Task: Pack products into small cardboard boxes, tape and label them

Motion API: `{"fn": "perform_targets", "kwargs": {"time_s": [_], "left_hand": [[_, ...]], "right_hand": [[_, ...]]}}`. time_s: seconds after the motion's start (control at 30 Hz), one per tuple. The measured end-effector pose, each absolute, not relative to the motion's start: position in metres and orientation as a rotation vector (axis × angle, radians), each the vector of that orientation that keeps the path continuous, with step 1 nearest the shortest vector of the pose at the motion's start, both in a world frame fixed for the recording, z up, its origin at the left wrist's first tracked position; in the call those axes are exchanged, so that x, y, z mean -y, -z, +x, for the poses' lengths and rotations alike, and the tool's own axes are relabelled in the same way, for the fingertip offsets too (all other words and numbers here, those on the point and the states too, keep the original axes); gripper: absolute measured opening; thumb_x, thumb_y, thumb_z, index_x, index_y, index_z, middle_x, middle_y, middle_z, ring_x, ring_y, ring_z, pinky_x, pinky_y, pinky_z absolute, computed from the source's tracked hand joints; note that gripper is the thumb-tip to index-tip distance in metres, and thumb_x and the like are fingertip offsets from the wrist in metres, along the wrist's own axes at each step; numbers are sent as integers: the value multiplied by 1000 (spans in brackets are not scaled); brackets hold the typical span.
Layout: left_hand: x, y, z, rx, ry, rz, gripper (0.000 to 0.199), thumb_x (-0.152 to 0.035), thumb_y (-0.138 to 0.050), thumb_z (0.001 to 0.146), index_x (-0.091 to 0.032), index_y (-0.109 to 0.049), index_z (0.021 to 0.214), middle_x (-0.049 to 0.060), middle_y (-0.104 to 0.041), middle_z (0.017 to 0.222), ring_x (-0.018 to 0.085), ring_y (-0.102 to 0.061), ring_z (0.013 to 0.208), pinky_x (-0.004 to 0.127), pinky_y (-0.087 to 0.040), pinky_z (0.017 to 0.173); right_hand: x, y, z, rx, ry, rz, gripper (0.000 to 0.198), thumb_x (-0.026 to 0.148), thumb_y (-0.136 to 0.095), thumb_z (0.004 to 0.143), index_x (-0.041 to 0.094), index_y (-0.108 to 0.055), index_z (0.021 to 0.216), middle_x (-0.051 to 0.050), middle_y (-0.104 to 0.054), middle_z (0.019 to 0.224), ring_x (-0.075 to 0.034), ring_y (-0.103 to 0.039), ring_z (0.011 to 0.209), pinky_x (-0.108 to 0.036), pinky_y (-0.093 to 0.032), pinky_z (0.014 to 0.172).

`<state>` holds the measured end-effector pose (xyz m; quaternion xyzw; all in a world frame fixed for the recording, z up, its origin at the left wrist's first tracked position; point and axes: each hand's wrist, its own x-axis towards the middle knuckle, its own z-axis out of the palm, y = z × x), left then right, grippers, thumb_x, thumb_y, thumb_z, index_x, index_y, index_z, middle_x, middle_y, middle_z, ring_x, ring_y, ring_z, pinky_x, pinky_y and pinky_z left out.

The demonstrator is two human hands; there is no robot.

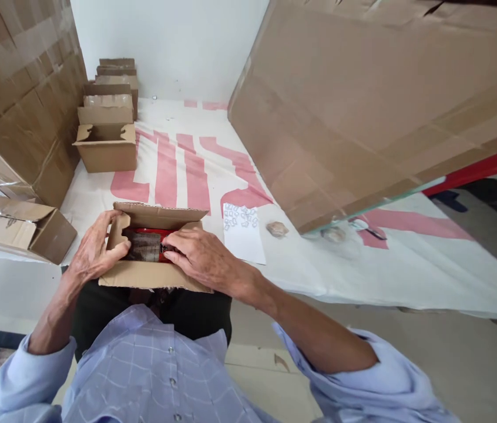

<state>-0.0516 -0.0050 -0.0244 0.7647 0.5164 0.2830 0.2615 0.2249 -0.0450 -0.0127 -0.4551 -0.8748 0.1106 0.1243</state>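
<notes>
An open cardboard box (155, 275) sits at the table's front edge, close to my body, with its long flaps raised. Inside it lies a packet (143, 245), red with a dark panel of pale print. My left hand (98, 249) grips the box's left end, thumb over the short flap and fingers outside. Reaching in from the right, my right hand (200, 255) has its fingers closed at the packet's right part. Its fingertips are partly hidden, so how firm that hold is does not show.
Open cardboard boxes (106, 158) stand in a row at the back left, near a large carton stack (32, 106). A closed box (14, 226) lies left. Right are a sheet with small outlined shapes (244, 244), a crumpled clear item (277, 229) and a big tilted carton (363, 111).
</notes>
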Motion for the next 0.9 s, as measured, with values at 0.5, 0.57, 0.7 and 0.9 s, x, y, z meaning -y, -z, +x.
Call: {"fn": "perform_targets", "kwargs": {"time_s": [0.5, 0.57, 0.7, 0.9], "left_hand": [[9, 48, -60, -1164, -968, 1780, 66, -61, -57, 100, -30, -50, 158, 12, -54, 167, 40, -49, 156, 56, -50, 121], [10, 50, -60, -1177, -979, 1789, 65, -60, -57, 101, -29, -50, 158, 12, -53, 167, 39, -50, 154, 56, -51, 119], [14, 52, -60, -1188, -1001, 1805, 65, -60, -56, 102, -29, -50, 159, 13, -52, 168, 39, -50, 154, 54, -51, 118], [12, 53, -59, -1200, -992, 1832, 70, -66, -56, 102, -25, -51, 159, 16, -52, 167, 40, -50, 154, 55, -51, 117]], "right_hand": [[-5, 12, 186, 3103, -60, -1520, 21, 2, -64, 95, 16, -80, 98, -16, -81, 98, -27, -74, 94, -36, -46, 78], [-4, 24, 193, 3044, 0, -1452, 26, 3, -58, 99, 17, -79, 100, -15, -80, 103, -26, -72, 97, -37, -46, 82], [-4, 40, 204, 2847, -1, -1382, 25, 5, -57, 98, 18, -77, 90, -11, -76, 91, -25, -66, 89, -39, -46, 83], [-11, 3, 225, 2625, -99, -1218, 24, 16, -62, 98, 19, -78, 81, -12, -79, 96, -27, -64, 102, -42, -47, 95]]}}
